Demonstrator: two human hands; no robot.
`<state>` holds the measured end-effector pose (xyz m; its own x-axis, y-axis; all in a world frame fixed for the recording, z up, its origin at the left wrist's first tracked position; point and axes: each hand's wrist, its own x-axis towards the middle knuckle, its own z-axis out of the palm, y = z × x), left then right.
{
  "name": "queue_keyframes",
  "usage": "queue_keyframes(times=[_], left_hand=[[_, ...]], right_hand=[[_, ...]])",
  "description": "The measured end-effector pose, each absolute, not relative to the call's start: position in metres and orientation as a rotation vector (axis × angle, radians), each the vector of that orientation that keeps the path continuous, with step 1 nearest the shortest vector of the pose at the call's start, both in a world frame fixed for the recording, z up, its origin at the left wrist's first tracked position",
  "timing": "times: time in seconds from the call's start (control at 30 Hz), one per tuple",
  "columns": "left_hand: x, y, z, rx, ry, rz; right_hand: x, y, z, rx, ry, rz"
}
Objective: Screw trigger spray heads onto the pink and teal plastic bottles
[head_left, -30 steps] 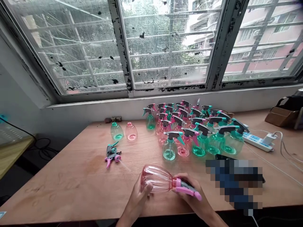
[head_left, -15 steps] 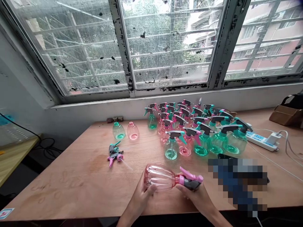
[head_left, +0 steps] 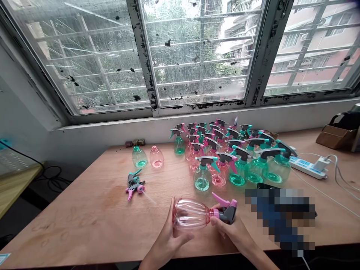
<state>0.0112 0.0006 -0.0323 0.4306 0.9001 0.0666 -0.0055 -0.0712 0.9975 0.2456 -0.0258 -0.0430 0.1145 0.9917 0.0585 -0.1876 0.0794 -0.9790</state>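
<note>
Above the table's front edge, a pink spray bottle [head_left: 191,213] lies sideways between my hands, its base to the left. My left hand [head_left: 170,232] is wrapped round the base end, thumb stretched along the lower side. My right hand [head_left: 229,227] grips the pink collar and the grey-and-pink spray head [head_left: 227,210] at the neck; some of its fingers are hidden behind. Left of the bottle lie two loose spray heads [head_left: 135,184], one teal and grey, one pink and grey. Behind them stand an open green bottle [head_left: 140,157] and an open pink bottle [head_left: 156,157].
Many green and pink spray bottles [head_left: 237,172] stand grouped at the back right of the wooden table [head_left: 84,213]. Beside them are a white power strip [head_left: 308,167] with cables and a brown box [head_left: 337,137]. A blurred-out item [head_left: 281,213] lies at the front right.
The spray head has turned on the bottle's axis, its grey part now facing more towards me. My left thumb has shifted right along the bottle. The view has moved slightly.
</note>
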Motion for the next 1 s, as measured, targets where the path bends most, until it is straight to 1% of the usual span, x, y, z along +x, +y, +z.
queue_keyframes(times=[0.37,0.57,1.0], left_hand=[[0.0129,0.0022,-0.0313,1.449,0.841,0.882],[0.012,0.0007,-0.0311,1.409,0.81,0.927],[0.0107,0.0018,-0.032,1.435,0.783,0.894]], right_hand=[[0.2506,-0.0242,-0.0398,-0.991,-1.022,1.224],[0.2516,-0.0243,-0.043,-1.009,-1.06,1.247],[0.2514,-0.0249,-0.0405,-1.013,-1.045,1.256]])
